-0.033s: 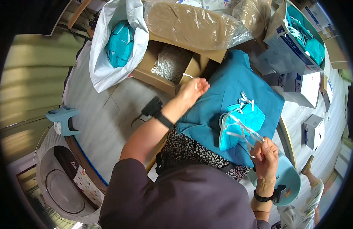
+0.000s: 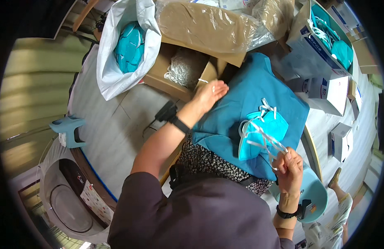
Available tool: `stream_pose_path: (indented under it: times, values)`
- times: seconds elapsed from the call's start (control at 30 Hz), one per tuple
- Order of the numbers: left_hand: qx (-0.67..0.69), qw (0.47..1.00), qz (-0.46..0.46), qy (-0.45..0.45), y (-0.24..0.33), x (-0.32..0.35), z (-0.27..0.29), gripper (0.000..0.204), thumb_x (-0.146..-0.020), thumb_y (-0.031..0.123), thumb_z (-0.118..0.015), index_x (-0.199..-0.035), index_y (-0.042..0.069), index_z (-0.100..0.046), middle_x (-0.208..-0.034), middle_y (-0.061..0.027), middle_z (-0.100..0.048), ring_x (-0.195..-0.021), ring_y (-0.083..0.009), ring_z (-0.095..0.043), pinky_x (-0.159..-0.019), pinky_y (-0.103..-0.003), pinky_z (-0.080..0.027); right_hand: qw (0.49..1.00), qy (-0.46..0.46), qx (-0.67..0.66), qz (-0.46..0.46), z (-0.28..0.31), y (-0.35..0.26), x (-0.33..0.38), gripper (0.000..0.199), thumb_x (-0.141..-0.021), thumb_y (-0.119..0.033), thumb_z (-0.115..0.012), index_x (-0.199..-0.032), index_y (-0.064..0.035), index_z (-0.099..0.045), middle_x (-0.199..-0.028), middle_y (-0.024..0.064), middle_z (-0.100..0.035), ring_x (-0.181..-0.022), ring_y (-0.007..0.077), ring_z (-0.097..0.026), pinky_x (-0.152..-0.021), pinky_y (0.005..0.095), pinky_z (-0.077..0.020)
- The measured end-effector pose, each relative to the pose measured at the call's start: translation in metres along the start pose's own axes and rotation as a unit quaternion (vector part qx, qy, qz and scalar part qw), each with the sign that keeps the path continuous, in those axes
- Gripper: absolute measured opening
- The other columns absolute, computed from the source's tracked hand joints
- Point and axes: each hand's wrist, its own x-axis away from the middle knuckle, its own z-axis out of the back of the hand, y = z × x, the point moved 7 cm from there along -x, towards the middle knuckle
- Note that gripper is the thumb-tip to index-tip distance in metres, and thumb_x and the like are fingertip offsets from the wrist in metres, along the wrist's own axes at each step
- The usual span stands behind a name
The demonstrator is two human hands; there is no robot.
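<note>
Teal cloth [image 2: 237, 106] drapes the lap beneath brighter teal masks [image 2: 277, 125]; right hand [image 2: 290, 164] pinches white straps [image 2: 276, 143], left hand [image 2: 209, 96] loosely open beside a cardboard box [image 2: 167, 86].

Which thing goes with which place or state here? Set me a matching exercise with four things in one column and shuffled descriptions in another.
1. Right hand
2. Left hand
3. White sack
4. Heap of white cords

A. Holds teal pieces
B. Grips white straps of a teal mask
C. Inside an open brown carton
D. By the blue cloth's left edge

Pairs: 1-B; 2-D; 3-A; 4-C
</note>
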Motion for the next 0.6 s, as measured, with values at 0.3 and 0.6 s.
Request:
stream_pose_path:
  times: [0.3,0.6]
  values:
    - [-0.486,0.82,-0.301,0.015,0.041,0.055,-0.065,0.053,-0.09,0.032,-0.068,-0.132,0.004,-0.052,-0.116,-0.0189,-0.065,-0.101,-0.0239,-0.063,-0.088,-0.036,-0.05,0.999,0.024,-0.044,-0.017,0.002,-0.007,0.0,0.033,-0.1,-0.029,-0.052,-0.081,-0.0026,-0.058,-0.057,0.0,-0.045,-0.05,0.0063,-0.034,-0.046,0.0223,-0.0262]
    - [-0.534,0.811,-0.125,-0.203,-0.033,0.105,-0.136,0.056,-0.08,0.019,-0.081,-0.122,-0.008,-0.055,-0.101,-0.0125,-0.069,-0.081,-0.0125,-0.065,-0.069,-0.027,-0.054,0.999,-0.014,-0.049,0.0,-0.004,-0.013,-0.002,0.033,-0.1,-0.027,-0.053,-0.081,-0.0016,-0.061,-0.059,0.0017,-0.049,-0.05,0.0054,-0.037,-0.045,0.0212,-0.0265]
